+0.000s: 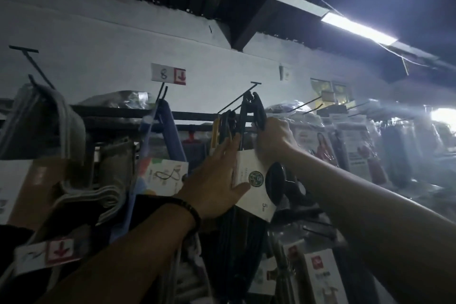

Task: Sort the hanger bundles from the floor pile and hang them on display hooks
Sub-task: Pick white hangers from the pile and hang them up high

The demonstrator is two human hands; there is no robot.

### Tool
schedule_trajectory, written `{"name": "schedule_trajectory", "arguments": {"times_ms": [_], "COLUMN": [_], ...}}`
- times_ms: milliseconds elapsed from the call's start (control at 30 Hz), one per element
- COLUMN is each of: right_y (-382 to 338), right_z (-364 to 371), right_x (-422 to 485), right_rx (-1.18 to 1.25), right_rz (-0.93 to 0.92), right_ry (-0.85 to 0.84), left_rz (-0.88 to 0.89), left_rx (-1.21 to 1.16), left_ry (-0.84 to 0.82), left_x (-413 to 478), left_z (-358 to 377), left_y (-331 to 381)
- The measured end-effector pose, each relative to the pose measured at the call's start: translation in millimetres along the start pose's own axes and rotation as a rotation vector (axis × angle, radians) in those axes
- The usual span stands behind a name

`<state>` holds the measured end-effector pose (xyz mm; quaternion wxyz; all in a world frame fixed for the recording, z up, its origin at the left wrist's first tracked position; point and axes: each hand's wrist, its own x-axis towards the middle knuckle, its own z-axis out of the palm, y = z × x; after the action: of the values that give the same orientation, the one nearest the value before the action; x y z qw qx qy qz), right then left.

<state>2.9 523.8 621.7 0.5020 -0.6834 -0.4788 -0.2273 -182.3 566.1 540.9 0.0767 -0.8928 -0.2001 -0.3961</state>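
Observation:
A bundle of black hangers (249,116) with a white paper sleeve (254,180) hangs by its hook tops on a black display hook (237,100) high on the wall. My right hand (274,140) grips the bundle's neck just below the hook tops. My left hand (217,175) lies against the white sleeve, fingers straight and thumb under its lower edge. Further black hangers sit behind on the same hook.
A blue hanger bundle (170,136) hangs on the hook to the left, grey bundles (49,118) further left. A price tag marked 8 (168,73) sits on the wall. Packaged goods (345,145) fill hooks to the right. More bundles hang below.

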Motion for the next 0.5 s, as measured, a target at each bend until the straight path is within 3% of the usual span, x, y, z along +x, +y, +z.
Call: {"name": "schedule_trajectory", "arguments": {"times_ms": [167, 500], "right_y": [32, 40], "right_z": [13, 46], "right_x": [52, 93], "right_rx": [0.034, 0.243], "right_rz": [-0.047, -0.048], "right_ry": [0.053, 0.15], "left_rz": [-0.031, 0.018], "left_rx": [0.183, 0.286], "left_ry": [0.023, 0.085], "left_x": [54, 93], "left_z": [21, 28], "left_y": [-10, -27]}}
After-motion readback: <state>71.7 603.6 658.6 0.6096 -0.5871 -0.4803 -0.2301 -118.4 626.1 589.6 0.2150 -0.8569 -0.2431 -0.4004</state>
